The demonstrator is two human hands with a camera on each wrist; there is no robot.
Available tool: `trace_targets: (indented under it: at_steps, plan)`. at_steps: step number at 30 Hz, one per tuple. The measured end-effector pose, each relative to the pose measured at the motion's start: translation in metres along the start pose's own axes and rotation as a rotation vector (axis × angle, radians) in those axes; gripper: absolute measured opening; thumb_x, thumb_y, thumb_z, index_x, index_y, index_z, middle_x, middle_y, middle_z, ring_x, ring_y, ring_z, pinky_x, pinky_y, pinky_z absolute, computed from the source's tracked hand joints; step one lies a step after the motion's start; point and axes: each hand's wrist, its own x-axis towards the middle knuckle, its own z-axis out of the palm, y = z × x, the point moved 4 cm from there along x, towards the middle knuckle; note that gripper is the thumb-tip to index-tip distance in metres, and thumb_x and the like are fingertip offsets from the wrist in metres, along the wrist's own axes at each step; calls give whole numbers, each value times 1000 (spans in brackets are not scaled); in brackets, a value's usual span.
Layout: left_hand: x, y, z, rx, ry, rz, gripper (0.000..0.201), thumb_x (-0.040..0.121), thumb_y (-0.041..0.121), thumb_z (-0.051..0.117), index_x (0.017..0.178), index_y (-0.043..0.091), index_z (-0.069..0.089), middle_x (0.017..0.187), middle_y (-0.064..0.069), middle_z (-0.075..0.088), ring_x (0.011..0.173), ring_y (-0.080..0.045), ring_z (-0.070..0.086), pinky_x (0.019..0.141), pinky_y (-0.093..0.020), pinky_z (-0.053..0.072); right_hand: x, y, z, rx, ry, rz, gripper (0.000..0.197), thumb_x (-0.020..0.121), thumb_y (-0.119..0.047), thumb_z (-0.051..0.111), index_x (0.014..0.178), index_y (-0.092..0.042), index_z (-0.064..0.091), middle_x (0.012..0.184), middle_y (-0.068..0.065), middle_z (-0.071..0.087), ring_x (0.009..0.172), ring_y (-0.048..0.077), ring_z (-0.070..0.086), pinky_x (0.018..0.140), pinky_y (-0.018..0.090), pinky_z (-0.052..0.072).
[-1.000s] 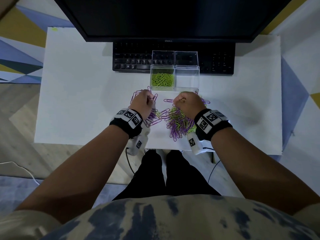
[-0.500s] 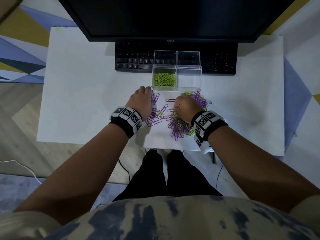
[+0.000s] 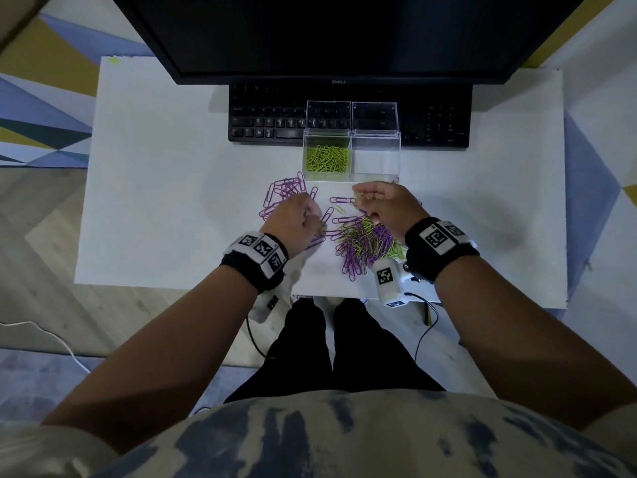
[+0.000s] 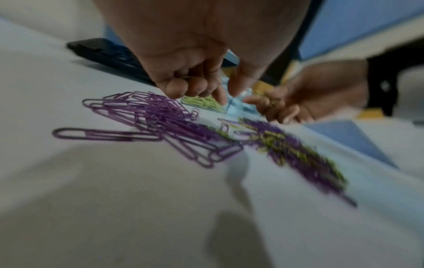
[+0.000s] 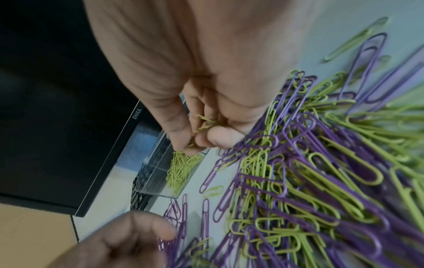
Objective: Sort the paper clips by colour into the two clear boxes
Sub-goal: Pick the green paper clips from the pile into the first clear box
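The clips point(image 3: 365, 241) lie mixed, green and purple, in a pile near the two boxes point(image 3: 351, 160). They look light, thin and slippery, so pinch one by its loop. The right hand point(image 3: 386, 205) pinches green clips; only the right wrist view shows that well. The left hand point(image 3: 296, 215) looks curled, perhaps on a green clip; I cannot tell.

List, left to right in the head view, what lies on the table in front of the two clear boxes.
Purple paper clips → left hand → right hand, holding green clips; the mixed pile overlaps it.
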Motion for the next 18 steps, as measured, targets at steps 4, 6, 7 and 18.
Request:
trace_targets:
  at_steps: [4,6,7,18]
  plan:
    - [4,-10,20,270,-179,93,24,87,20,54,109,11,57,111,-7,57,103,-23,52,91,-38,45,-2,-2,4,103,-54,46,20,88,1,50,95,-9,67,79,6,54,64,12,47,57,23,43]
    - [5,-9,21,309,-168,115,22,90,18,51,109,10,57,110,-10,56,104,-27,51,90,-39,45,-3,-4,6,69,-59,57,14,88,-5,52,86,-8,65,78,6,54,67,14,49,58,26,46]
    - [7,-8,21,320,-158,134,19,91,17,50,107,9,57,110,-11,56,104,-28,51,90,-39,45,-3,-6,8,25,-67,51,11,89,-9,54,85,-7,64,77,6,54,67,15,51,59,27,47]
    - [15,0,11,288,-191,90,12,84,3,48,94,4,55,105,-15,51,97,-28,51,85,-34,42,0,-2,32,-948,-135,-272,13,87,-10,55,93,-12,66,102,8,57,97,24,55,82,31,43]
